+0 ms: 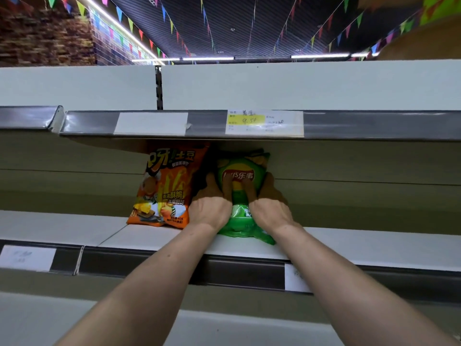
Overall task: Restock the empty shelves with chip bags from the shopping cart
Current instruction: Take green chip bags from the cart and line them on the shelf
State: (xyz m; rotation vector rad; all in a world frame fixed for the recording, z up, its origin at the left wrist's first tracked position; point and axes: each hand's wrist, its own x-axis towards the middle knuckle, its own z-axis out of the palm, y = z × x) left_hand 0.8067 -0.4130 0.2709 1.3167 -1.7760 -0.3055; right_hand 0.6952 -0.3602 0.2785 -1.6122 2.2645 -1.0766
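Green and shiny, the chip bag point(240, 221) stands up on the white shelf point(349, 245), just beside an orange bag point(164, 188) on its left. I cannot tell if the two bags touch. The left hand point(212, 208) and the right hand point(269, 208) both hold the green bag, one on each side. The thumbs press on its front and the other fingers curl round its edges.

I think this step is putting the bag in its spot. Next, both hands need to let go softly so it does not tip over, then pull straight back.

The top shelf's grey edge point(374, 124) hangs close over both bags, so there is little room to lift. To the right the shelf has lots of open room for more bags. The cart is not in view.
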